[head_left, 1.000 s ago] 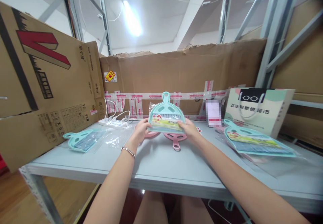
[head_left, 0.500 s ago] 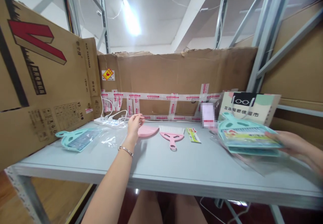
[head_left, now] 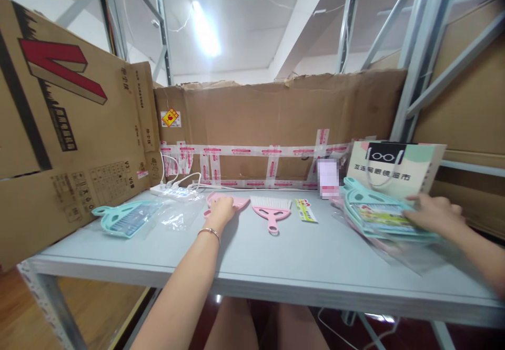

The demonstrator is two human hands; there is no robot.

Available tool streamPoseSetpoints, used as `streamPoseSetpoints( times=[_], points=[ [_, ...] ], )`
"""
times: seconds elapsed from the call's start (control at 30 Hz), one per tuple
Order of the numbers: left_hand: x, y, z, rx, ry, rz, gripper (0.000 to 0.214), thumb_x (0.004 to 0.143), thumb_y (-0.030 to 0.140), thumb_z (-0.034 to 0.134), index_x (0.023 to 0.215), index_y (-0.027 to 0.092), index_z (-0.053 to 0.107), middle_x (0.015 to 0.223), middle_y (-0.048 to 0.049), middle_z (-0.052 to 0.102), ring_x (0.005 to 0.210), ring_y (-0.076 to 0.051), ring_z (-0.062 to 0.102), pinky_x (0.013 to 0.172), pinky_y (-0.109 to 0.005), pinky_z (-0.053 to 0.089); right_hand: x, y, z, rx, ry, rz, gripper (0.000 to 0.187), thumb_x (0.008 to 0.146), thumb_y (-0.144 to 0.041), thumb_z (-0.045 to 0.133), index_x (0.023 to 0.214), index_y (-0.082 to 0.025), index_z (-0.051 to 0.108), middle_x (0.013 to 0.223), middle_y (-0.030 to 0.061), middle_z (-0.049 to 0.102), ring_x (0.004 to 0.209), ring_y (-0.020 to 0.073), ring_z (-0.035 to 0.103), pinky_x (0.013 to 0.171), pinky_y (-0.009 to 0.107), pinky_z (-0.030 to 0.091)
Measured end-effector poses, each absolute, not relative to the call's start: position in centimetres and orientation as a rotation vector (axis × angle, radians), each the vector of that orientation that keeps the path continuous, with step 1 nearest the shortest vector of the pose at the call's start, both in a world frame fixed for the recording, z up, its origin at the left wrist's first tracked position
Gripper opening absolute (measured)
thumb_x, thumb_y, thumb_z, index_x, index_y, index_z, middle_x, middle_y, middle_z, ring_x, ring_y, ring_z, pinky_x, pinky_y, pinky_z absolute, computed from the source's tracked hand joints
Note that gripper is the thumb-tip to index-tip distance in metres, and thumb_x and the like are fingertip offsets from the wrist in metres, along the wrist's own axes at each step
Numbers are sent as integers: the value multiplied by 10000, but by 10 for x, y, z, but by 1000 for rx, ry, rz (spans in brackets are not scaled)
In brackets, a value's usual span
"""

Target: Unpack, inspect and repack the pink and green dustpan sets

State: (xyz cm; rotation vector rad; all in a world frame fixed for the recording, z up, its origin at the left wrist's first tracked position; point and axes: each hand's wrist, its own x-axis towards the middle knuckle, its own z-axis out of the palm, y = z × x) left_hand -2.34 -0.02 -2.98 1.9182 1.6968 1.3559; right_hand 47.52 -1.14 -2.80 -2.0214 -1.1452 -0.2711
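My left hand is closed over the pink dustpan, which lies on the table; its fingers are partly hidden from me. Just right of it lies a pink hand brush with white bristles, handle toward me. Beside the brush is a yellow-green printed card. At the right, my right hand, a little blurred, is over the edge of a stack of bagged teal dustpan sets, its fingers apart. Pink pieces show under the stack.
Another bagged teal dustpan set lies at the left, beside a crumpled clear bag and a white power strip. A paper bag stands behind the stack. Cardboard boxes line the table's back and left.
My left hand has come down from above the dustpan onto it. The teal stack has settled lower at the right, and my right hand's fingers have loosened from its edge.
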Motion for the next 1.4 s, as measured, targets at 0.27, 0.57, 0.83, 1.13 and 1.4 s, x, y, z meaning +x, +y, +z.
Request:
streamPoseSetpoints(
  times=[0.27,0.57,0.83,1.13,1.4],
  points=[
    [-20,-14,-13,2371,1798,1229,193,677,2,499,619,168,579,838,-132,624,1043,-318,472,938,-524,167,349,-21,24,-1458,-1261,-10,315,730,-183,483,1025,-122,576,1126,207,508,1098,291,411,929,442,259],
    [-5,-27,-5,3143,1315,1243,301,812,20,408,835,244,608,939,6,666,995,-161,536,973,-431,169,243,25,0,-1062,-1564,957,323,612,-404,705,821,-166,644,837,81,657,760,202,599,648,303,479],
    [-1,-20,-4,1669,1103,1700,333,844,416,437,1100,218,519,1161,-99,540,1020,-201,532,808,-345,424,227,22,-23,-836,-1269,1090,405,496,-463,743,736,-196,556,628,-41,554,558,94,498,549,234,439],
    [1,-36,9,1179,628,1457,457,695,535,583,1007,201,582,866,-36,642,709,-158,598,601,-248,460,207,5,-17,-735,-1307,1108,375,539,-424,751,773,-190,574,657,-43,570,551,87,487,512,212,391],
    [-16,-14,5,842,808,2028,212,742,251,546,946,195,537,914,-18,612,729,-93,584,659,-210,457,219,4,-20,-844,-1817,792,307,807,-362,487,1077,-226,541,876,49,576,793,172,538,731,335,434]
  ],
)
